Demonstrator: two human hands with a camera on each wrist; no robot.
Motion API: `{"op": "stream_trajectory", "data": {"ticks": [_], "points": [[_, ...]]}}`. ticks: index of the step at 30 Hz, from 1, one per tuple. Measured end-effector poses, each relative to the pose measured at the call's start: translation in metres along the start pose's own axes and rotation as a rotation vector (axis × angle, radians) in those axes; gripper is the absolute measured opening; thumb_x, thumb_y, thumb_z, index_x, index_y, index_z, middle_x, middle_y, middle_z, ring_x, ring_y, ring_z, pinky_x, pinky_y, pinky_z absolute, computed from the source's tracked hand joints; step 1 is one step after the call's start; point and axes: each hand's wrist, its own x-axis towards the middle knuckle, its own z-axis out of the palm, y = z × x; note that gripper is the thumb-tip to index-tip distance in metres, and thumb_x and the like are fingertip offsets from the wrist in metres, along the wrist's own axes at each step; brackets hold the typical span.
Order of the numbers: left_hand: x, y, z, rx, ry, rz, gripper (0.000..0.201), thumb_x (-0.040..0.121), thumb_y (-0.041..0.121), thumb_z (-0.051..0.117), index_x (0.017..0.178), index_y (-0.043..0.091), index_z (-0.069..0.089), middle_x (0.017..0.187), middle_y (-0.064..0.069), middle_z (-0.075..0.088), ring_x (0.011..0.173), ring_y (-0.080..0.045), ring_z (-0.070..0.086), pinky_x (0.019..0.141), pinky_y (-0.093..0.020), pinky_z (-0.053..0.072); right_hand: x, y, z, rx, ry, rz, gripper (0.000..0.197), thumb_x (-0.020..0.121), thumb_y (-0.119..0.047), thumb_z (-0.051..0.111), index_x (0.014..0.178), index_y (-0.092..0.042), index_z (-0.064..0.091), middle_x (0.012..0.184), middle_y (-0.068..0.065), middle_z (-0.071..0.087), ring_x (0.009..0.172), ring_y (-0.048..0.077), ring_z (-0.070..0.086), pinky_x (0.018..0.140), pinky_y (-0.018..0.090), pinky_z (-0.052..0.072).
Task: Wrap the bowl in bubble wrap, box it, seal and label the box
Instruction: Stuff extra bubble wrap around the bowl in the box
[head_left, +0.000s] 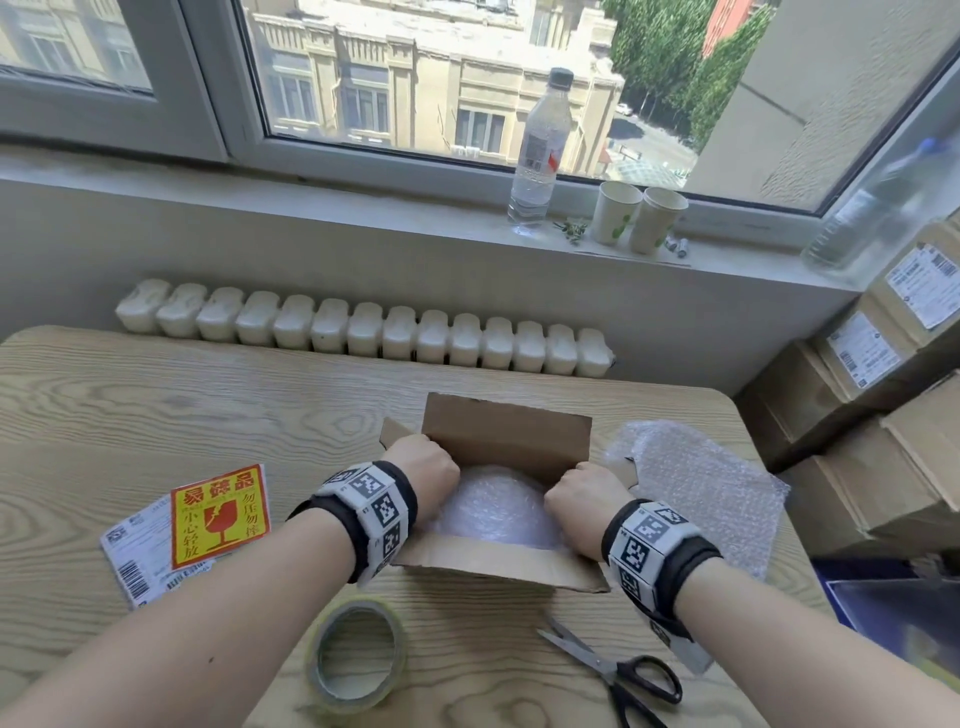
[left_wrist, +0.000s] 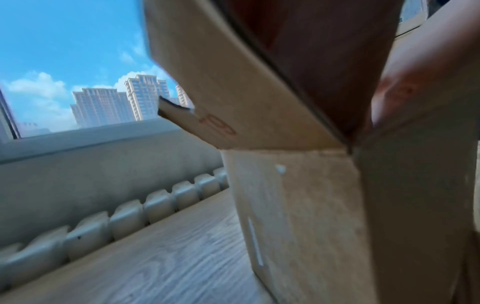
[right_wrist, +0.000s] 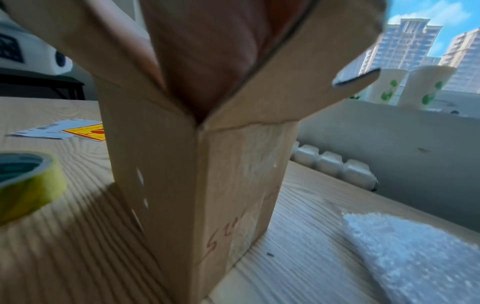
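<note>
An open cardboard box (head_left: 506, 441) stands mid-table, its far flap upright. Inside lies the bowl wrapped in bubble wrap (head_left: 493, 512). My left hand (head_left: 426, 462) curls over the box's left side flap, and my right hand (head_left: 582, 499) curls over the right side flap. The left wrist view shows the box corner (left_wrist: 298, 205) close up, with fingers (left_wrist: 415, 72) tucked behind the flap. The right wrist view shows the other corner (right_wrist: 182, 185), with the fingertips hidden in the fold.
A tape roll (head_left: 356, 654) and scissors (head_left: 618, 670) lie at the near edge. A red-yellow fragile sticker (head_left: 221, 512) sits on a shipping label (head_left: 130, 566) at the left. Spare bubble wrap (head_left: 701, 488) lies right of the box. Stacked cartons (head_left: 883, 415) stand beyond the table's right edge.
</note>
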Motion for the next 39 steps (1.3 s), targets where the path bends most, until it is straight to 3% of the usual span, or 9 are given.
{"op": "stream_trajectory", "data": {"ticks": [3, 10, 15, 20, 22, 24, 28, 32, 39], "points": [[-0.004, 0.003, -0.006, 0.105, -0.072, 0.01, 0.028, 0.095, 0.009, 0.042, 0.112, 0.012, 0.064, 0.119, -0.004, 0.065, 0.115, -0.021, 0.056, 0.103, -0.031, 0.03, -0.002, -0.001, -0.005, -0.037, -0.054, -0.023, 0.019, 0.09, -0.018, 0.055, 0.105, -0.017, 0.067, 0.114, 0.003, 0.067, 0.109, 0.021, 0.06, 0.095, 0.031, 0.035], [0.006, 0.016, -0.004, 0.152, -0.259, 0.011, 0.036, 0.1, 0.021, 0.035, 0.133, 0.016, 0.051, 0.138, -0.003, 0.052, 0.132, -0.019, 0.042, 0.112, -0.034, 0.016, 0.003, -0.003, 0.004, -0.035, -0.15, -0.032, 0.023, 0.093, -0.016, 0.049, 0.107, -0.017, 0.067, 0.117, 0.003, 0.066, 0.11, 0.02, 0.056, 0.097, 0.031, 0.029], [0.01, 0.006, 0.021, 0.197, -0.145, 0.035, 0.035, 0.1, 0.021, 0.037, 0.128, 0.012, 0.054, 0.137, -0.003, 0.051, 0.128, -0.02, 0.039, 0.097, -0.026, 0.023, -0.001, -0.003, 0.007, -0.022, -0.135, -0.031, 0.027, 0.095, -0.017, 0.044, 0.109, -0.016, 0.067, 0.118, 0.004, 0.066, 0.111, 0.021, 0.054, 0.096, 0.031, 0.028], [-0.002, 0.016, 0.004, 0.132, -0.137, -0.008, 0.03, 0.096, 0.015, 0.041, 0.118, 0.012, 0.061, 0.125, -0.004, 0.061, 0.118, -0.022, 0.051, 0.102, -0.031, 0.028, -0.013, -0.004, 0.009, 0.13, 0.032, -0.031, 0.025, 0.091, -0.009, 0.044, 0.097, -0.01, 0.068, 0.103, 0.008, 0.07, 0.101, 0.026, 0.061, 0.096, 0.033, 0.033], [-0.006, 0.021, -0.015, 0.009, -0.123, -0.065, 0.027, 0.092, 0.01, 0.044, 0.111, 0.011, 0.064, 0.118, -0.005, 0.064, 0.112, -0.024, 0.057, 0.094, -0.032, 0.037, -0.021, 0.0, 0.007, 0.28, 0.124, 0.008, 0.023, 0.088, -0.012, 0.046, 0.087, -0.011, 0.069, 0.089, 0.007, 0.068, 0.093, 0.028, 0.061, 0.084, 0.032, 0.039], [-0.006, 0.023, -0.039, -0.121, -0.047, -0.137, 0.025, 0.089, 0.006, 0.045, 0.101, 0.012, 0.067, 0.108, -0.006, 0.067, 0.1, -0.026, 0.062, 0.079, -0.033, 0.046, -0.03, 0.01, 0.003, 0.475, 0.226, 0.073, 0.022, 0.087, -0.017, 0.047, 0.081, -0.016, 0.068, 0.082, 0.002, 0.064, 0.088, 0.025, 0.06, 0.074, 0.03, 0.042], [0.004, 0.034, -0.087, -0.275, 0.221, -0.172, 0.022, 0.091, 0.014, 0.044, 0.092, 0.018, 0.066, 0.097, -0.002, 0.068, 0.089, -0.025, 0.063, 0.067, -0.031, 0.046, -0.05, 0.042, -0.002, 0.686, 0.418, 0.221, 0.025, 0.092, -0.026, 0.048, 0.097, -0.021, 0.072, 0.1, -0.002, 0.069, 0.097, 0.02, 0.06, 0.08, 0.03, 0.047], [0.024, 0.062, -0.126, -0.387, 0.376, -0.158, 0.024, 0.092, 0.023, 0.043, 0.096, 0.021, 0.067, 0.103, -0.001, 0.067, 0.094, -0.023, 0.061, 0.071, -0.03, 0.044, -0.075, 0.085, 0.022, 0.754, 0.426, 0.422, 0.025, 0.091, -0.027, 0.048, 0.102, -0.024, 0.07, 0.108, -0.001, 0.067, 0.102, 0.02, 0.06, 0.082, 0.031, 0.048], [0.079, 0.112, -0.162, -0.554, 0.342, -0.167, 0.036, 0.092, 0.029, 0.048, 0.129, 0.026, 0.053, 0.128, 0.003, 0.057, 0.116, -0.017, 0.053, 0.09, -0.029, 0.043, -0.122, 0.155, 0.1, 0.859, 0.239, 0.614, 0.032, 0.091, -0.026, 0.05, 0.121, -0.028, 0.061, 0.132, 0.001, 0.057, 0.117, 0.021, 0.054, 0.094, 0.031, 0.044]]}}
